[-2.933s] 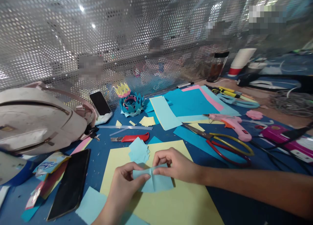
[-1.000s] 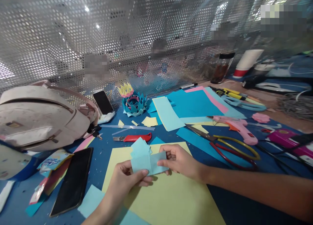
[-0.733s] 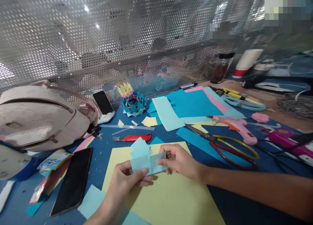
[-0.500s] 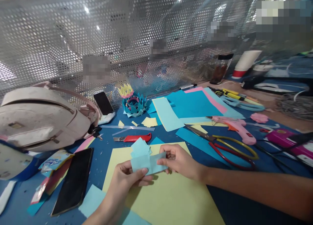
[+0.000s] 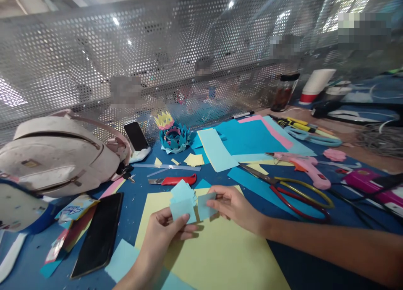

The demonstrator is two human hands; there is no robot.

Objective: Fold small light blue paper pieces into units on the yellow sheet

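My left hand (image 5: 171, 227) pinches a light blue paper square (image 5: 183, 210) between thumb and fingers. Opposite it, my right hand (image 5: 231, 204) grips another light blue paper piece (image 5: 206, 206), and a narrow gap separates the two. Just behind the left-hand square lies a small pile of light blue paper pieces (image 5: 182, 190). Both hands are over a large pale yellow sheet (image 5: 226, 256). A red box cutter (image 5: 179, 180) rests beyond the pile. More light blue paper (image 5: 122, 258) lies beside my left forearm, partly hidden by it.
Scissors (image 5: 283, 191) and a pink glue gun (image 5: 307, 168) lie to the right. A black phone (image 5: 97, 235), a pale backpack (image 5: 59, 155) and a snack wrapper (image 5: 75, 208) occupy the left. Behind are a folded paper flower (image 5: 174, 137), blue sheets (image 5: 248, 137) and a perforated metal screen (image 5: 176, 42).
The light blue paper held between both hands has come apart into two pieces, one in each hand. The camera view has shifted slightly.
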